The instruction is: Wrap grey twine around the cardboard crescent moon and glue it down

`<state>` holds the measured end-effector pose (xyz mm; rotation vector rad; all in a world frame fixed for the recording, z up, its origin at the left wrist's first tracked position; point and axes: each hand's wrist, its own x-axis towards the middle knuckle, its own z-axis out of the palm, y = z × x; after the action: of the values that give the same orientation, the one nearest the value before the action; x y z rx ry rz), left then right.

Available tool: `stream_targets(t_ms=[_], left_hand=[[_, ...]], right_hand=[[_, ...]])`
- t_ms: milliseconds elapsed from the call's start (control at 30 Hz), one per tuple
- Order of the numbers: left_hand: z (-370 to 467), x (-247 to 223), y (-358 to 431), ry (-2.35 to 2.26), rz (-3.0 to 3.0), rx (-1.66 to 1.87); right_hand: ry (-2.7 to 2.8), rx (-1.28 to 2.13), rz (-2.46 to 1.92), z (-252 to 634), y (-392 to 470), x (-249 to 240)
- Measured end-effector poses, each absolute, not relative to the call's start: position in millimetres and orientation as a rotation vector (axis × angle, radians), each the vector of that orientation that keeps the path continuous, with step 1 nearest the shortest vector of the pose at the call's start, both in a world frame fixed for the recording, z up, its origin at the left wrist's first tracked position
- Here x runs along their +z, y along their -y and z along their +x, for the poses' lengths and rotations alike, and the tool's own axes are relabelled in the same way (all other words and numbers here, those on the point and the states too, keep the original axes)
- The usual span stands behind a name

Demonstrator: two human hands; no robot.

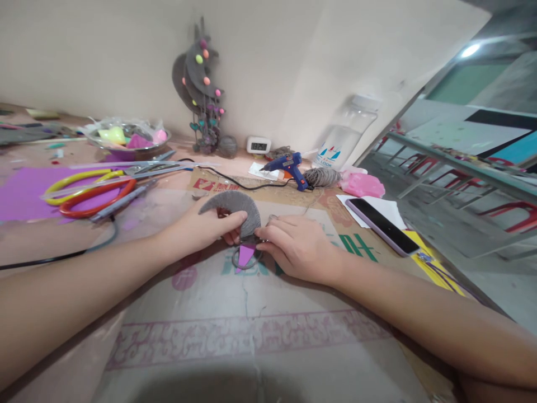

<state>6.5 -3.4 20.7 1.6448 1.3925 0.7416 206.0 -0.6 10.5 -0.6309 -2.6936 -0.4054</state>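
Observation:
A grey yarn-wrapped crescent is held above the cardboard, its curve upward. My left hand grips it, thumb on the front and fingers behind. At the crescent's lower right end, my right hand pinches with thumb and index finger; whatever lies between those fingertips is too small to make out. Just below this end hang a purple pointed piece and a thin ring, close to the cardboard.
Yellow-handled scissors and red-handled scissors lie left on purple sheets. Behind are a bowl, a clock, a blue glue gun, yarn and a bottle. A phone lies right.

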Motion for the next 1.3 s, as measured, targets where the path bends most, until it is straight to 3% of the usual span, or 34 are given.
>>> stream_targets(t_ms=[367, 633, 800, 933, 1300], left_hand=[[6.2, 15.2, 0.5, -1.360, 1.599, 0.766], [3.9, 8.9, -2.2, -1.188, 1.538, 0.850], [3.8, 6.1, -4.0, -1.197, 1.496, 0.851], [3.5, 5.1, -4.7, -1.186, 1.478, 0.873], [5.4, 12.5, -2.2, -1.214, 1.440, 0.853]], right_hand=[[2.668, -0.422, -0.584, 206.7, -0.3, 10.2], [2.286, 0.152, -0.945, 214.3, -9.3, 9.1], [2.154, 0.272, -1.148, 215.7, -25.3, 7.5], [2.195, 0.226, -1.121, 217.5, -25.0, 8.3], [2.565, -0.286, -0.618, 209.1, -3.4, 13.3]])
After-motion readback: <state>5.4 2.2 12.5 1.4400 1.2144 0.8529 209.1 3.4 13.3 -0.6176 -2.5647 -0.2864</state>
